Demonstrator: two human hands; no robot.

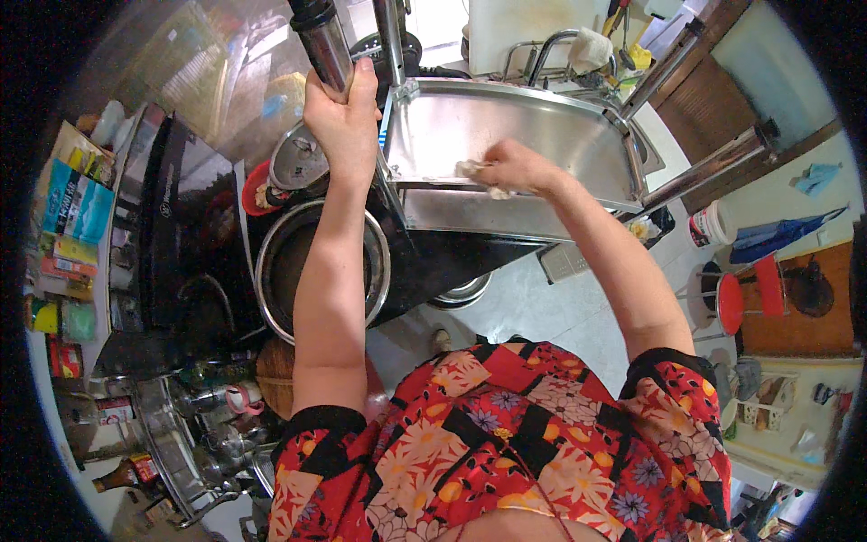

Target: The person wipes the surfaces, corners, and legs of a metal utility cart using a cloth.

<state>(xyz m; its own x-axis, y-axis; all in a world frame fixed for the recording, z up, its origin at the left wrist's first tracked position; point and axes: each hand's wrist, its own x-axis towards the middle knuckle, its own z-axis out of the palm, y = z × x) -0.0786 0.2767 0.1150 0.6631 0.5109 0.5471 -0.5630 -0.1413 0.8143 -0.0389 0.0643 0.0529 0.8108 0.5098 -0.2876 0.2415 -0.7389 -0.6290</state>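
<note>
A shiny metal leg [330,57] at the upper left is in the grip of my left hand [342,125]. It belongs to a stainless steel shelf or small table [542,125], turned so that several legs point up and outward. My right hand [511,166] presses a crumpled pale cloth [472,168] against the shelf's near rim. Part of the cloth hangs below the fingers. Under my left forearm stands a large round metal pot or basin [265,271], its inside dark and partly hidden by the arm.
A red bowl [254,190] and a steel lid [291,162] sit left of the shelf. Farther left is a black range hood [173,203] beside shelved packages. A faucet [552,51] rises behind. On the right are a white bucket [708,223] and a red stool [729,305].
</note>
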